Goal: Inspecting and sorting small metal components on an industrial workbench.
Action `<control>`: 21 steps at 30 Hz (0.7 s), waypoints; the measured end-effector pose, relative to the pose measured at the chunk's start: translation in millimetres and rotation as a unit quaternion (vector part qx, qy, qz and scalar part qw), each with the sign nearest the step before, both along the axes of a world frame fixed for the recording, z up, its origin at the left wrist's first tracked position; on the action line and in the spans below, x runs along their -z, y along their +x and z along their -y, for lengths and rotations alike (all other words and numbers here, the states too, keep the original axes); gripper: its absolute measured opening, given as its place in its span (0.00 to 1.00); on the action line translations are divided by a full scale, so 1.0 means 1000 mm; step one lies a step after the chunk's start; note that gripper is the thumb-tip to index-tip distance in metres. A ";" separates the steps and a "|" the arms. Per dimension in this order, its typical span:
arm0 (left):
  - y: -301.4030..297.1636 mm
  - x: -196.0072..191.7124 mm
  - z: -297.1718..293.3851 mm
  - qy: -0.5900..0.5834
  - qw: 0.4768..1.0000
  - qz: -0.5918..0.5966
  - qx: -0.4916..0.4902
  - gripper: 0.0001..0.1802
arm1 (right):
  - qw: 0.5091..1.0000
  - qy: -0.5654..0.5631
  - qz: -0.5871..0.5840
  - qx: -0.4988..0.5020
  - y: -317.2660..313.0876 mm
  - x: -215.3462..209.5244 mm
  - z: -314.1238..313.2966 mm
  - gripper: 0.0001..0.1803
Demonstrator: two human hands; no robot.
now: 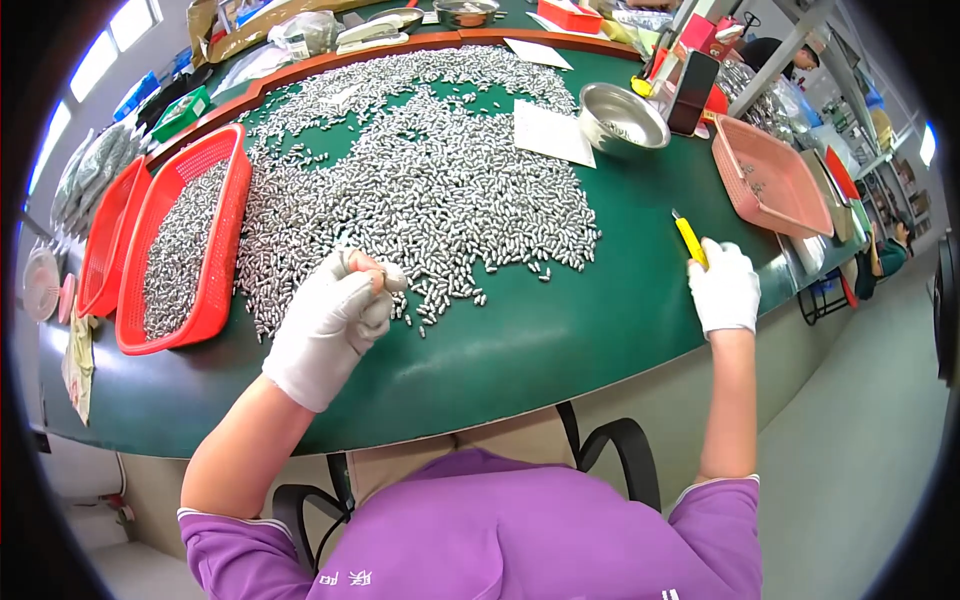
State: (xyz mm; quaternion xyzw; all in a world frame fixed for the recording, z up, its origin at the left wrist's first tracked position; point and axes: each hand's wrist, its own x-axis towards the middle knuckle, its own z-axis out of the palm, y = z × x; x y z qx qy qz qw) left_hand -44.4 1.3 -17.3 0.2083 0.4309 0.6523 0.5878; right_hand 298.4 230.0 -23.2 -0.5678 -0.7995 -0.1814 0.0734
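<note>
A workroom with bright windows (93, 65) at upper left and a grey floor (850, 430) at right surrounds a broad, glossy green surface (560, 330) with reddish-brown edging (400, 46) along its back. A person in a purple shirt (520, 540) sits before it in a black chair (625, 455). Small silvery metal pieces (440, 190) blanket the surface's middle and far left, with a few strays at the near edge. At left, a red basket (236, 215) holds many more, a second red basket (98, 245) just beside it; at right stands a pink basket (790, 205) containing a few small bits. Two co-workers (890, 255) (802, 60) show beyond, at right.

The white-gloved left hand (335, 315) is above the pile's near edge, thumb and fingertips pressed together; whether a piece is between them cannot be told. The gloved right hand (724, 288), near the surface's right edge, closes around the rear of a yellow knife (690, 238), its tip pointing away. Past the pile are a steel bowl (600, 105), white paper (553, 133) and a dark phone (693, 92).
</note>
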 end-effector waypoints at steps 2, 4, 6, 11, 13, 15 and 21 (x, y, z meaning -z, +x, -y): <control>0.002 -0.001 -0.002 0.008 1.000 0.001 0.000 0.06 | 0.994 0.056 -0.026 -0.088 -0.022 -0.009 0.001 0.22; 0.000 0.002 -0.003 0.011 1.000 0.013 -0.001 0.08 | 0.958 0.071 -0.133 -0.244 -0.063 -0.021 0.012 0.15; -0.004 0.003 -0.003 0.004 1.000 0.023 -0.003 0.09 | 0.902 -0.050 -0.237 -0.358 -0.112 -0.036 0.029 0.07; -0.006 0.008 -0.002 0.028 0.997 0.061 0.038 0.06 | 0.877 -0.110 -0.161 -0.439 -0.189 -0.053 0.055 0.06; -0.005 0.007 -0.001 0.023 0.997 0.059 0.034 0.06 | 0.852 -0.144 -0.155 -0.479 -0.206 -0.040 0.046 0.06; -0.003 0.015 0.001 0.039 0.997 0.059 0.024 0.07 | 0.851 -0.180 -0.128 -0.477 -0.211 -0.032 0.043 0.05; -0.008 0.018 0.011 0.040 0.996 0.061 0.045 0.05 | 0.817 -0.221 -0.178 -0.503 -0.214 -0.007 0.048 0.05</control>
